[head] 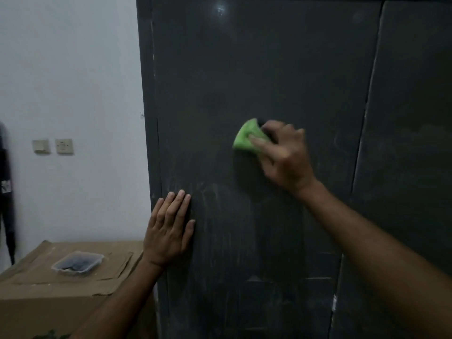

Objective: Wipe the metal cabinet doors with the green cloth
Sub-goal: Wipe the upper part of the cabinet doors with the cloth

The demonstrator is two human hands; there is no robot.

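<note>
Head view: the right hand (283, 152) presses a bunched green cloth (247, 137) against the middle of the dark left cabinet door (269, 69), while the left hand (168, 228) rests flat, fingers straight, near its lower left edge. Pale streaks remain low on this door, and the right door (411, 118) also looks smudged, so much wiping seems left.

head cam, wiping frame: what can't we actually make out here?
- Head view: most of the crumpled green cloth is covered by the right hand, itself motion-blurred.
- Dark grey metal cabinet door: top and bottom cut off by the frame edges.
- Clear plastic tub on the brown cardboard box: dark contents too dim to identify.
</note>
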